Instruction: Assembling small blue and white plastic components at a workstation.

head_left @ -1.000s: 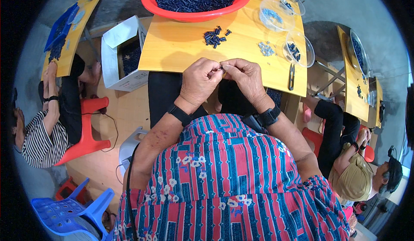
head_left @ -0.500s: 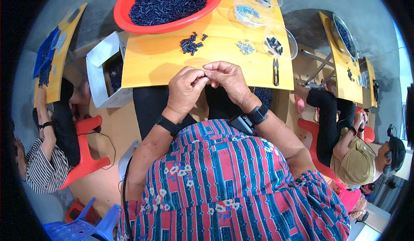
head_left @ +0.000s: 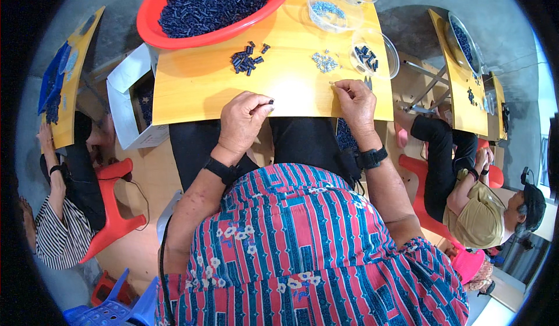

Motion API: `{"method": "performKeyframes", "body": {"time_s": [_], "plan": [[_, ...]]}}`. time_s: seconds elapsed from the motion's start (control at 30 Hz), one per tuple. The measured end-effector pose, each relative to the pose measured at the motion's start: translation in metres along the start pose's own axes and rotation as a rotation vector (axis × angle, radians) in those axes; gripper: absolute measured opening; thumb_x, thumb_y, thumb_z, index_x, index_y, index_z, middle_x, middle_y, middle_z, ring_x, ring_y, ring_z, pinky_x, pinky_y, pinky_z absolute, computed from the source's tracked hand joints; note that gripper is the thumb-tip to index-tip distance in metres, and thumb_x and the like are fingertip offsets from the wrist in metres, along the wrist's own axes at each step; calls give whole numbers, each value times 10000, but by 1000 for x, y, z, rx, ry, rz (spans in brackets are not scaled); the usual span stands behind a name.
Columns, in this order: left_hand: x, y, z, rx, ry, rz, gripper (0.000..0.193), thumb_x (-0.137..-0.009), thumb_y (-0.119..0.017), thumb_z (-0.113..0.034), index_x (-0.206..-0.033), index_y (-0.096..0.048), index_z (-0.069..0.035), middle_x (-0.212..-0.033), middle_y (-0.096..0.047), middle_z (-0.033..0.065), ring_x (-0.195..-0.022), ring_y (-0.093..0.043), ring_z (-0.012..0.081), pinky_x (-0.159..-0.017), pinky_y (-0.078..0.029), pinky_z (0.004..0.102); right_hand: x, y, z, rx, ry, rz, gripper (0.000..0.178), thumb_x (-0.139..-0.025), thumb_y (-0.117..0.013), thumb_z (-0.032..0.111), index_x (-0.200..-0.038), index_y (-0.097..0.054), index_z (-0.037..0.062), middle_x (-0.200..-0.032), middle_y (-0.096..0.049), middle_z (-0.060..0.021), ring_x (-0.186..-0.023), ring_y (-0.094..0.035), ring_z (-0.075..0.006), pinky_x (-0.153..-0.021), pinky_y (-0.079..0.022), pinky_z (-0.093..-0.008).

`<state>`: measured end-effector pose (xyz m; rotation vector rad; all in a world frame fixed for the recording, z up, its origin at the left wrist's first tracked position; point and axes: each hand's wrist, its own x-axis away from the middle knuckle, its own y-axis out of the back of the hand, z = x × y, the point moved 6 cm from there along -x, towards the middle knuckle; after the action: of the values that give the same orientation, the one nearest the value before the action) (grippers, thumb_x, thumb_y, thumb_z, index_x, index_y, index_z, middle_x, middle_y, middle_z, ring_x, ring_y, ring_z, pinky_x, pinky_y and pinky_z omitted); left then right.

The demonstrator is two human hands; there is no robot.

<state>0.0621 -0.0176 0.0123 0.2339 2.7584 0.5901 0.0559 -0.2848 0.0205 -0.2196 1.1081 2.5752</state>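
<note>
**Dark piece pinched at the worktop's near edge**

In the head view, the left hand grips a small dark piece between thumb and forefinger, just inside the near edge of the yellow worktop. The right hand is well apart from it, toward the near right corner, thumb and forefinger drawn together; whether they pinch anything I cannot tell. Scissors lie partly hidden behind that hand.

Loose silver bits lie toward the right edge, beside a clear tub of dark pieces. Another clear tub, holding silver bits, stands farther back. A pile of dark pieces lies left of the middle, in front of a full red basin that overhangs the left edge.
</note>
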Motion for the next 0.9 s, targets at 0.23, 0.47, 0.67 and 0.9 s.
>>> {"method": "performKeyframes", "body": {"time_s": [0.23, 0.47, 0.67, 0.9], "plan": [[2, -4, 7, -53, 31, 14, 102, -796, -708, -121, -875, -710, -56, -832, -679, 95, -780, -653, 255, -702, -514, 338, -6, -3, 27, 259, 273, 68, 73, -799, -646, 69, -850, -696, 57, -826, -646, -133, -767, -646, -307, -688, -528, -388], [3, -3, 6, -50, -19, 12, 101, -784, -714, -112, -868, -709, -56, -837, -680, 96, -792, -649, 262, -710, -508, 345, -7, -15, 25, 473, 267, 189, 92, -830, -630, 55, -903, -682, 69, -892, -644, -137, -789, -655, -352, -701, -539, -429], [5, -2, 5, -56, -19, 5, 89, -771, -719, -102, -846, -710, -54, -839, -685, 91, -803, -648, 262, -732, -513, 348, -5, -15, 20, 417, 334, 183, 91, -803, -596, 23, -858, -650, 72, -894, -643, -141, -772, -654, -362, -680, -543, -433], [9, -2, 3, -19, -69, 14, 84, -796, -715, -91, -852, -705, -30, -831, -685, 92, -809, -647, 237, -747, -512, 332, -8, -13, 34, 305, 321, 131, 149, -815, -571, 4, -900, -667, 80, -857, -624, -160, -759, -632, -369, -653, -527, -430]]}}
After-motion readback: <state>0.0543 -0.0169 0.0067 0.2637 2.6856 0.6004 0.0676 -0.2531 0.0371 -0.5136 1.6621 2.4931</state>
